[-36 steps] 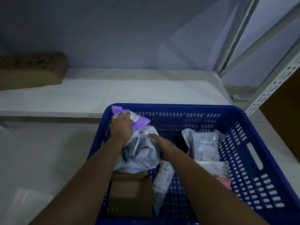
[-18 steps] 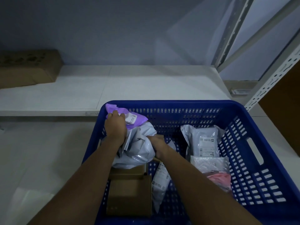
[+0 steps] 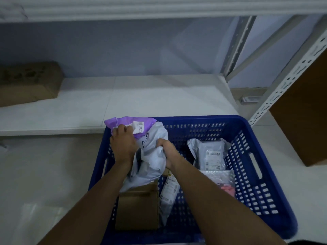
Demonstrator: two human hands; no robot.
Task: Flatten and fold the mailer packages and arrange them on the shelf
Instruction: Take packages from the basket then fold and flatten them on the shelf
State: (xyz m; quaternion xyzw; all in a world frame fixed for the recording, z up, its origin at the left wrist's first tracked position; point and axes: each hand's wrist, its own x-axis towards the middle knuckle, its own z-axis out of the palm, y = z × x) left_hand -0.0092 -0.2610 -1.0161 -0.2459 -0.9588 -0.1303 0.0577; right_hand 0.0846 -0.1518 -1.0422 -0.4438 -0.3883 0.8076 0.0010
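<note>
White shelf [image 3: 159,96] — bare board behind a blue crate [image 3: 251,197] on the floor. Crate contents: a grey mailer [image 3: 152,156] bunched at the left end, a purple mailer [image 3: 127,122] over the far-left rim, a cardboard box [image 3: 138,207], a second grey mailer [image 3: 210,154] (labelled) at right, a slim white packet [image 3: 168,195]. Left hand [image 3: 123,144] — grip curled round the purple mailer and the grey one's upper edge. Right hand [image 3: 168,151] — grip clenched on the grey mailer's right side.
</note>
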